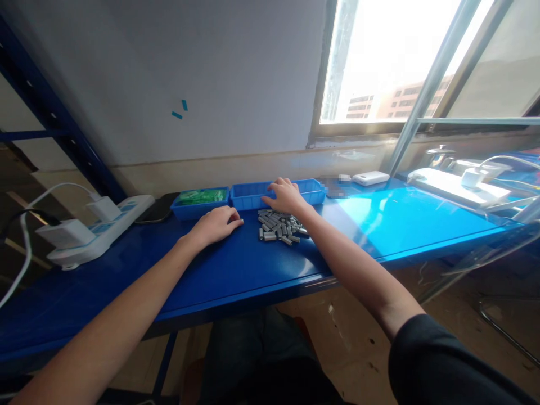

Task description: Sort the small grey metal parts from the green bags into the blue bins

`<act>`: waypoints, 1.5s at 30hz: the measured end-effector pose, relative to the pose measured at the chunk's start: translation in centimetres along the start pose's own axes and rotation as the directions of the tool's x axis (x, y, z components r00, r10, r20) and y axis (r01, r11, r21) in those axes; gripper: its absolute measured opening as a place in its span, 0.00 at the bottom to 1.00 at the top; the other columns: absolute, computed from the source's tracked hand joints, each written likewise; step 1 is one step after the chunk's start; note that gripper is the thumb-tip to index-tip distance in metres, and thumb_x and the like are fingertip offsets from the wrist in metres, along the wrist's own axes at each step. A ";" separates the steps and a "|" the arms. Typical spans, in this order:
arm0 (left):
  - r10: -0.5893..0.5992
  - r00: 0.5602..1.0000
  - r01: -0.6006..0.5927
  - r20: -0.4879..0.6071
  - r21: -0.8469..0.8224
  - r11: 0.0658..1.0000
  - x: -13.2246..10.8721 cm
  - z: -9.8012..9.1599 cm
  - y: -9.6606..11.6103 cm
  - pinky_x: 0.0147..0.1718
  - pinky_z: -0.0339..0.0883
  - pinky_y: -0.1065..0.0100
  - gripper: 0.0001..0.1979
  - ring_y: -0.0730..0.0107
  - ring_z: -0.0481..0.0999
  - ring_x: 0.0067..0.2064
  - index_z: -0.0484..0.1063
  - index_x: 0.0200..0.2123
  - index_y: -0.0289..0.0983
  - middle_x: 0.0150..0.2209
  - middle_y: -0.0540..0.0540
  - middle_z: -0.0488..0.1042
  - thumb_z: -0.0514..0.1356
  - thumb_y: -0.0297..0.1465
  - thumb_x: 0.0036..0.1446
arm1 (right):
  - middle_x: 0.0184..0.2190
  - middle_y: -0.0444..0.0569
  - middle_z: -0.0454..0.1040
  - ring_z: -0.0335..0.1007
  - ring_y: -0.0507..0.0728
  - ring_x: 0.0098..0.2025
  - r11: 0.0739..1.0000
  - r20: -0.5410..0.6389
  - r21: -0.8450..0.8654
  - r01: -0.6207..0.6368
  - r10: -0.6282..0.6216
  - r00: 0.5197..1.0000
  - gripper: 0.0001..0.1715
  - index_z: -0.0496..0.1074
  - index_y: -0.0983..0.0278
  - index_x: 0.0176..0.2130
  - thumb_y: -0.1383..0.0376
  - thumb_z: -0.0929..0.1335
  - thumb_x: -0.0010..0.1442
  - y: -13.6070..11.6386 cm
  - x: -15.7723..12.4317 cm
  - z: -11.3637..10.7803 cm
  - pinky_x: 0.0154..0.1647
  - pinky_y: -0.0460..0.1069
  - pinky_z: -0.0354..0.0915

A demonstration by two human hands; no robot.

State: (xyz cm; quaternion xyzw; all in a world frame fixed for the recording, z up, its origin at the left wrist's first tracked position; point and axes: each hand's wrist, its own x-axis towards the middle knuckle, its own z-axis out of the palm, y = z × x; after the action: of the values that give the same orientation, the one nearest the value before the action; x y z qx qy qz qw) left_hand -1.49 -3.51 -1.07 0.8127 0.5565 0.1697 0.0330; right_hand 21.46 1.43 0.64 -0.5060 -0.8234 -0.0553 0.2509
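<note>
Several small grey metal pieces lie in a loose pile on the blue table. Over the back of the pile is my right hand, its fingers apart and reaching over the front wall of a long blue bin; nothing shows between them. My left hand rests on the table left of the pile, fingers curled and thumb stretched toward the pile, with a gap between thumb and fingers. Behind it stands a second blue bin holding green plastic packets.
A white power strip with plugs and cables stands on the left, beside a dark flat object. At the back right lie a white box-shaped device and another power strip. A metal post rises at the right.
</note>
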 end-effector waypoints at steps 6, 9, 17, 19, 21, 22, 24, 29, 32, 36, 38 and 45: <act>-0.042 0.993 -0.033 -0.114 -0.588 0.808 0.0 -0.6 1.2 0.34 0.65 0.65 0.29 0.64 0.72 0.34 0.72 0.34 0.35 0.31 0.44 0.74 0.53 0.56 0.53 | 0.37 0.47 0.74 0.68 0.54 0.39 0.876 -0.036 0.314 0.366 -0.374 0.927 0.17 0.71 0.64 0.47 0.62 0.69 0.58 -3.7 -1.0 -1.4 0.41 0.47 0.60; -0.048 0.993 -0.041 -0.111 -0.678 0.733 -0.1 -0.9 1.4 0.35 0.66 0.65 0.31 0.67 0.71 0.32 0.72 0.33 0.34 0.30 0.45 0.73 0.55 0.58 0.51 | 0.31 0.44 0.74 0.68 0.51 0.33 0.850 -0.056 0.362 0.382 -0.389 0.920 0.11 0.72 0.64 0.43 0.63 0.67 0.60 -5.0 -1.7 -1.9 0.36 0.45 0.58; 0.007 0.995 -0.055 -0.097 -0.509 0.859 -0.5 0.1 2.4 0.44 0.68 0.58 0.32 0.59 0.75 0.42 0.72 0.43 0.35 0.40 0.40 0.76 0.44 0.56 0.59 | 0.36 0.49 0.73 0.67 0.56 0.41 0.937 -0.372 0.224 0.269 -0.173 0.912 0.15 0.71 0.64 0.44 0.58 0.63 0.64 -3.1 0.7 -4.0 0.44 0.49 0.59; 0.113 0.984 -0.154 -0.138 -0.336 0.929 -0.7 0.3 2.9 0.50 0.65 0.58 0.27 0.58 0.72 0.48 0.71 0.45 0.36 0.45 0.40 0.75 0.47 0.52 0.62 | 0.38 0.51 0.73 0.66 0.58 0.43 0.964 -0.363 0.177 0.197 -0.122 0.924 0.17 0.71 0.65 0.46 0.57 0.64 0.63 -1.5 1.2 -4.1 0.47 0.51 0.59; 0.201 0.966 -0.235 -0.160 -0.230 0.944 -0.7 0.6 3.4 0.54 0.61 0.58 0.23 0.59 0.70 0.51 0.70 0.47 0.36 0.48 0.41 0.73 0.48 0.47 0.64 | 0.40 0.53 0.73 0.67 0.60 0.44 0.964 -0.284 0.166 0.207 -0.154 0.946 0.20 0.71 0.66 0.47 0.55 0.65 0.61 0.4 0.6 -3.9 0.47 0.52 0.60; 0.236 0.957 -0.267 -0.167 -0.197 0.943 -0.6 0.8 3.6 0.55 0.60 0.58 0.22 0.59 0.69 0.52 0.70 0.47 0.36 0.48 0.41 0.73 0.47 0.45 0.64 | 0.40 0.53 0.73 0.67 0.59 0.44 0.957 -0.239 0.178 0.228 -0.183 0.954 0.20 0.72 0.65 0.46 0.54 0.65 0.62 1.3 -0.2 -3.9 0.47 0.52 0.60; 0.295 0.939 -0.322 -0.175 -0.158 0.933 -0.1 1.5 4.0 0.57 0.58 0.59 0.21 0.60 0.68 0.53 0.70 0.46 0.36 0.49 0.41 0.72 0.46 0.43 0.66 | 0.38 0.51 0.74 0.68 0.58 0.42 0.942 -0.165 0.211 0.262 -0.229 0.959 0.19 0.73 0.64 0.43 0.54 0.62 0.64 3.2 -2.2 -3.8 0.46 0.52 0.60; 0.372 0.912 -0.397 -0.172 -0.146 0.906 2.6 3.6 5.3 0.58 0.56 0.58 0.24 0.60 0.66 0.55 0.70 0.46 0.36 0.51 0.41 0.70 0.41 0.44 0.67 | 0.33 0.50 0.73 0.68 0.57 0.38 0.965 -0.119 0.229 0.126 -0.101 0.988 0.23 0.74 0.64 0.34 0.55 0.57 0.67 7.1 -5.9 -3.8 0.42 0.50 0.61; 0.379 0.917 -0.395 -0.122 -0.164 0.904 4.7 4.2 6.4 0.57 0.57 0.58 0.26 0.60 0.66 0.55 0.69 0.48 0.38 0.52 0.42 0.70 0.37 0.45 0.67 | 0.33 0.50 0.73 0.68 0.57 0.38 0.977 -0.090 0.213 0.002 0.017 0.996 0.25 0.73 0.64 0.31 0.55 0.56 0.67 8.7 -6.3 -3.1 0.42 0.51 0.61; 0.331 0.941 -0.317 0.073 -0.162 0.934 6.8 4.4 7.7 0.50 0.62 0.57 0.31 0.57 0.70 0.48 0.70 0.44 0.37 0.45 0.40 0.73 0.34 0.49 0.66 | 0.33 0.50 0.73 0.69 0.57 0.38 0.982 -0.008 0.184 -0.051 0.054 0.999 0.26 0.72 0.63 0.31 0.56 0.54 0.68 9.3 -6.2 -2.0 0.44 0.51 0.61; 0.305 0.944 -0.289 0.127 -0.130 0.948 7.2 4.5 7.9 0.47 0.64 0.56 0.32 0.56 0.71 0.45 0.70 0.42 0.37 0.43 0.39 0.73 0.34 0.50 0.65 | 0.31 0.50 0.72 0.68 0.57 0.37 0.987 0.046 0.153 -0.043 0.037 0.998 0.27 0.71 0.63 0.29 0.56 0.53 0.68 8.9 -6.3 -1.7 0.42 0.50 0.61; 0.345 0.938 -0.331 0.041 -0.196 0.923 6.3 5.1 6.8 0.48 0.63 0.58 0.30 0.59 0.72 0.45 0.70 0.42 0.37 0.43 0.40 0.74 0.34 0.47 0.66 | 0.40 0.51 0.74 0.68 0.56 0.45 0.980 0.089 0.190 -0.054 0.037 0.995 0.19 0.71 0.65 0.40 0.59 0.56 0.69 7.0 -6.5 -1.5 0.48 0.49 0.60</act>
State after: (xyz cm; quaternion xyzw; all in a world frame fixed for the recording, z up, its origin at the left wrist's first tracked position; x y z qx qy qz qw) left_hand 8.17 0.35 -2.68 0.8955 0.3882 0.1936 0.0996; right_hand 30.39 -0.95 -2.21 -0.5001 -0.8229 0.0518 0.2646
